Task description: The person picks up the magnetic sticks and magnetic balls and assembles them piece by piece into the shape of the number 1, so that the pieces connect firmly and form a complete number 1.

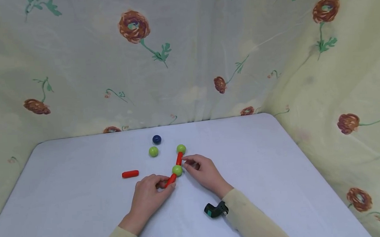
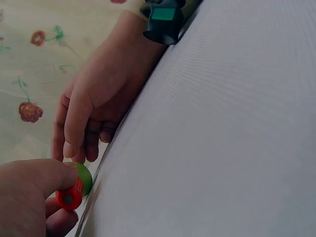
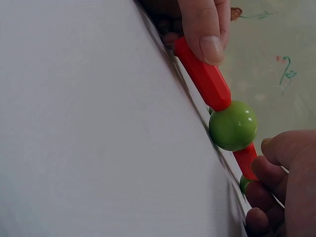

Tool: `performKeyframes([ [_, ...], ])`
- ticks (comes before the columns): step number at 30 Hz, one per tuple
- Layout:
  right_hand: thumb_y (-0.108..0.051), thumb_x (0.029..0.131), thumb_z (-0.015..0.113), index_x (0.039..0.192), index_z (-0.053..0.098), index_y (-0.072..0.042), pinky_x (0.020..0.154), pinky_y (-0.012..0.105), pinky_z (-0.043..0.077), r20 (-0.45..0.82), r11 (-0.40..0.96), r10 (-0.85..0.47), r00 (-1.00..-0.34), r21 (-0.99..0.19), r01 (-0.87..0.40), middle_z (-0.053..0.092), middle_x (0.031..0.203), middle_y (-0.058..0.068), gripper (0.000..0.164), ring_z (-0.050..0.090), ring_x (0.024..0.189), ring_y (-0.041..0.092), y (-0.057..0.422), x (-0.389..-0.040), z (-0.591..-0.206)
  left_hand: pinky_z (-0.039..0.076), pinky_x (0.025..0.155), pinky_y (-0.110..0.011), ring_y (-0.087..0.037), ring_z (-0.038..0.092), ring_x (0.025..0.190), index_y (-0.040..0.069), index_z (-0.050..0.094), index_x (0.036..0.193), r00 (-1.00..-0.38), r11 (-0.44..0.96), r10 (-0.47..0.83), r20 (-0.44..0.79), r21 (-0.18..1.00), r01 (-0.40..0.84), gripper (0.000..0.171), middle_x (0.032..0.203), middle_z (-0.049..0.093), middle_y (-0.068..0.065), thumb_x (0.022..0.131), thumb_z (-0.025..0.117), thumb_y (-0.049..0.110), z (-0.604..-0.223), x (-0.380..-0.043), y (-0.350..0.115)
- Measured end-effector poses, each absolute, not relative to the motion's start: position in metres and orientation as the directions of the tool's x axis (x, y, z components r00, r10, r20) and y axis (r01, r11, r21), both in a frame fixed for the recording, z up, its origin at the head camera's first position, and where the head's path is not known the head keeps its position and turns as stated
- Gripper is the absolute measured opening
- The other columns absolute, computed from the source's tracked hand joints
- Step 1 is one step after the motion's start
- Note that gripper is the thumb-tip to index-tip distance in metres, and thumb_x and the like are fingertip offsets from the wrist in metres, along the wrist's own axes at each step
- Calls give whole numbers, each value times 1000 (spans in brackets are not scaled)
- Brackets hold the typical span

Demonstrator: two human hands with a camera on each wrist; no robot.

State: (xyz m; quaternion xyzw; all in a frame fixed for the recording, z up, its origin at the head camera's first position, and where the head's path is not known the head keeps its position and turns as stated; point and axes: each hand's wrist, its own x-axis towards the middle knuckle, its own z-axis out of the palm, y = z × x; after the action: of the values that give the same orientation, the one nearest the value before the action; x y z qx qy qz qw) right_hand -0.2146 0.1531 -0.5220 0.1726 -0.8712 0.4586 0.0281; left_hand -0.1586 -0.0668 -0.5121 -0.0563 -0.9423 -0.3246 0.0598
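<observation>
My left hand (image 1: pixel 150 193) pinches a short red rod (image 1: pixel 170 180) between thumb and fingers. The rod's upper end meets a green ball (image 1: pixel 177 170). From that ball a second red rod (image 1: pixel 179 158) runs on to another green ball (image 1: pixel 181 149), making one slightly bent chain. My right hand (image 1: pixel 206 172) is just right of the second rod, its loosely bent fingertips close beside it; whether they touch is unclear. In the right wrist view the middle green ball (image 3: pixel 233 126) sits between both rods. The left wrist view shows a round grey spot in the held rod's end (image 2: pixel 68 199).
A loose red rod (image 1: pixel 130 174) lies left of the chain on the white table (image 1: pixel 258 158). Another green ball (image 1: pixel 153 151) and a dark blue ball (image 1: pixel 157 139) rest farther back. Flowered cloth (image 1: pixel 187 62) hangs behind and at the right side.
</observation>
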Motion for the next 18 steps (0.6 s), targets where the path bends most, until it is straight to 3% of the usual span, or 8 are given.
performKeyframes([
  [11,-41,95,66,129,65,-30,93,35,47,182,580,-410,-894,-705,-409,63,117,-17,37,55,109,4,153,-207,-522,40,75,-38,-6,49,68,21,78,96,-986,777,83,144,610,154,30,71,55,16,81,78,47,-512,-157,-67],
  [18,-37,94,69,130,65,-28,95,32,46,221,596,-469,-855,-635,-491,62,120,-15,38,54,111,6,151,-209,-522,41,77,-37,-7,51,73,21,77,104,-982,773,134,132,607,187,34,76,58,18,82,78,47,-512,-158,-73],
])
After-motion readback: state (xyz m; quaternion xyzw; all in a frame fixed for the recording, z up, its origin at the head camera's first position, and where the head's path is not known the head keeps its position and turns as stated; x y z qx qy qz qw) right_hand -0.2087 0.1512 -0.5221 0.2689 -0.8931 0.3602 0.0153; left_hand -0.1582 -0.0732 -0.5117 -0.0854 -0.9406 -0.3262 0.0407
